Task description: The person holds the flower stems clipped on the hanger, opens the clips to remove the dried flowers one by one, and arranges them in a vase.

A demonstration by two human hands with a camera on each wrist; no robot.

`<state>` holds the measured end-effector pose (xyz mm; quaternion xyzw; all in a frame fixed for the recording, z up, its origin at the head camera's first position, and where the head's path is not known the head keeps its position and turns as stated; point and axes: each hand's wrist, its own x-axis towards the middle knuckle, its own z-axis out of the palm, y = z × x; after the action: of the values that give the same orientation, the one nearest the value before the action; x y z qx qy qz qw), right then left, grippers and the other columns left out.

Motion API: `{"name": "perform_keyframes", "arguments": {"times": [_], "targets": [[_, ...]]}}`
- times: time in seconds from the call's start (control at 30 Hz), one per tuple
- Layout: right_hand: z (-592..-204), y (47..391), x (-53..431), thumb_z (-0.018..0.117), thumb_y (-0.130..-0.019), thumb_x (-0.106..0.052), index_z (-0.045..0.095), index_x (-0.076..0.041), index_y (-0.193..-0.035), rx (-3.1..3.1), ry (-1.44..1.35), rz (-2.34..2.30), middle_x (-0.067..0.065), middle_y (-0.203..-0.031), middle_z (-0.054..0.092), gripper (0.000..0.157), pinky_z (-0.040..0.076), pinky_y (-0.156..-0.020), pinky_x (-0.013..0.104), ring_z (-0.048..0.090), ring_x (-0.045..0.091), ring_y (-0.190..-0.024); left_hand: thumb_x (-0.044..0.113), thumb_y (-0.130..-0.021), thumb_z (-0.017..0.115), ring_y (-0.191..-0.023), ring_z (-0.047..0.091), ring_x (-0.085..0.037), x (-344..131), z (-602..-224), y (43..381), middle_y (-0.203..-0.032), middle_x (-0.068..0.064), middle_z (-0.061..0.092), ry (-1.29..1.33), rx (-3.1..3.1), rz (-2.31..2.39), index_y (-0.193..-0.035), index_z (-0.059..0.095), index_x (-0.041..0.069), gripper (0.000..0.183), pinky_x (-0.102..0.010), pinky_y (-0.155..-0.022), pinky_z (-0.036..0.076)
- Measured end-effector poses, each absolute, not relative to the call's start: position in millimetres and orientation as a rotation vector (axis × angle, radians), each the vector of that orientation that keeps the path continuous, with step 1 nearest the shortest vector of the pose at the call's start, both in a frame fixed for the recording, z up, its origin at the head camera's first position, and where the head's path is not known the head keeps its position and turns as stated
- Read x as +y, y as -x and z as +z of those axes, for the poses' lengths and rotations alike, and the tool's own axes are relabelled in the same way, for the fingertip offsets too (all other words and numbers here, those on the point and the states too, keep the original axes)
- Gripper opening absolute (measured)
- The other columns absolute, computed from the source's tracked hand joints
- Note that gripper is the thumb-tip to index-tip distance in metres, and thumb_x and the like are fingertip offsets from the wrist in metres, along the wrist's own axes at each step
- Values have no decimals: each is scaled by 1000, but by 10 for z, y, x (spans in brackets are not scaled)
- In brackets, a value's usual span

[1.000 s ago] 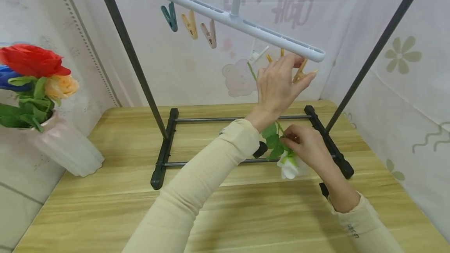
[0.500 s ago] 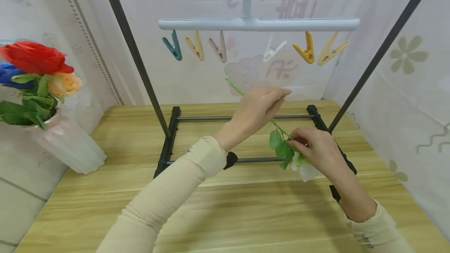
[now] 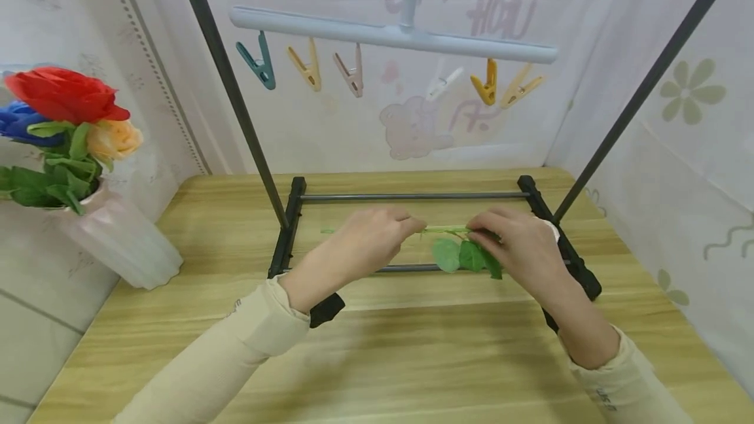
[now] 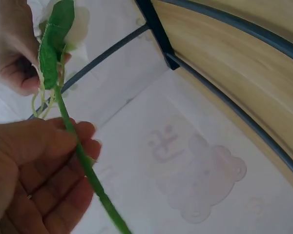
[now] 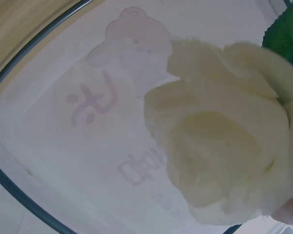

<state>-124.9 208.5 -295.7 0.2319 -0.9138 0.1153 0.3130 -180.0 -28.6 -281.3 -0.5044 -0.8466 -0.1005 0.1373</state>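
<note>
An artificial white rose (image 5: 219, 136) lies sideways between my hands, its green stem (image 4: 95, 180) running left. My left hand (image 3: 365, 241) pinches the stem between thumb and fingers, with the bare end sticking out past it. My right hand (image 3: 521, 244) pinches the stem close to the flower head, beside the green leaves (image 3: 446, 255). The head is mostly hidden behind the right hand in the head view. Above hangs a pale blue hanger bar (image 3: 353, 31) with several clothespins, among them a teal clothespin (image 3: 259, 64) and a white clothespin (image 3: 444, 84).
A black rack stands around the hands; its left post (image 3: 235, 97) and right post (image 3: 642, 90) rise at either side, and its base bars (image 3: 377, 197) lie on the wooden table (image 3: 383, 358). At left, a pinkish-white vase (image 3: 124, 241) holds red, blue and orange flowers.
My left hand has come down and left from the clothespins, and the rose has swung from hanging head-down to lying sideways. The hanger bar is swinging. My right hand keeps its grip.
</note>
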Motion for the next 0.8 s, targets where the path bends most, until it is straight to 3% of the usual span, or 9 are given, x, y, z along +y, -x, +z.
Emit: {"name": "perform_keyframes", "arguments": {"times": [0.07,0.2,0.27,0.33,0.43,0.57,0.67,0.8], "targets": [[-2943,1263,2031,80,-71,-8,70,-14,-83,-2374,-653,276,0,-80,67,17,48,-51,29,64,14,-64,-2,-86,62,-79,67,-16,-326,-2816,1754,-96,-2,70,1407,-2507,-300,-111,68,11,29,-25,-57,51],[-2896,1272,1917,80,-70,-10,69,-13,-84,-2315,-726,214,0,-79,66,18,50,-52,30,64,16,-67,2,-86,64,-84,68,-16,-426,-2857,1742,-98,-2,71,1343,-2541,-428,-103,71,11,20,-26,-65,54],[-2858,1274,1869,80,-71,-12,69,-12,-85,-2277,-764,179,2,-80,66,18,52,-58,32,64,18,-70,1,-85,65,-86,69,-16,-494,-2873,1753,-97,-3,72,1327,-2525,-510,-100,71,9,18,-27,-71,54],[-2806,1282,1823,79,-73,-16,69,-10,-86,-2227,-805,148,4,-81,66,18,54,-70,38,64,22,-74,0,-84,66,-82,68,-16,-588,-2887,1772,-94,-2,72,1303,-2493,-568,-97,70,9,17,-27,-68,54],[-2708,1302,1759,69,-84,-29,70,-7,-88,-2135,-838,122,8,-83,68,22,51,-84,48,65,27,-78,-3,-83,67,-78,67,-15,-766,-2912,1804,-91,-1,71,1256,-2455,-651,-95,69,9,17,-28,-65,53],[-2595,1334,1680,55,-91,-44,70,-5,-94,-2016,-827,215,12,-86,70,42,47,-89,55,65,29,-75,-8,-81,66,-76,66,-15,-1017,-2968,1842,-90,-3,71,1194,-2423,-776,-95,68,8,21,-28,-64,52],[-2553,1373,1609,57,-89,-47,69,-3,-100,-1945,-821,402,13,-92,69,47,51,-83,48,66,29,-78,-12,-79,66,-75,66,-16,-1202,-3018,1851,-90,-5,71,1154,-2369,-855,-94,68,6,24,-28,-63,53],[-2545,1437,1503,60,-87,-48,66,1,-106,-1861,-815,634,15,-99,69,53,51,-82,27,66,29,-89,-17,-76,66,-76,68,-20,-1445,-3061,1831,-91,-8,70,1075,-2312,-902,-94,67,4,28,-30,-63,55]]}}
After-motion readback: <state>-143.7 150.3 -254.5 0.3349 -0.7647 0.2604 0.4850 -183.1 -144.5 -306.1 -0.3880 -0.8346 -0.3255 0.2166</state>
